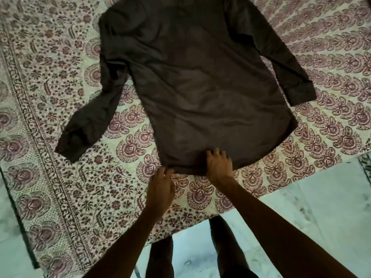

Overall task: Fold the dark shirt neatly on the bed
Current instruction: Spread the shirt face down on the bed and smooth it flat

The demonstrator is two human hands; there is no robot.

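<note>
So from the head cam, this looks like the very start, the laying-out and smoothing stage, no fold made yet as far as I can judge. The dark shirt (196, 81) is spread back-up across the bed (60, 177), collar end far, hem near. Both sleeves are out: the left sleeve (90, 115) trails off crumpled toward the near left, the right sleeve (281, 57) lies straighter, angled out to the right.

The right hand (219, 165) sits on the near hem, fingers curled down onto the cloth; whether it's pinching or just pressing, I can't tell. The left hand (160, 187) is just at the hem's near left corner, fingers bunched loosely, touching the edge at most.

Next move probably needs that hem tugged flat, then the rumpled left sleeve straightened before folding anything in.

Nothing really in the way, just patterned bedspread all round. Pale floor (321, 197) shows near right.
</note>
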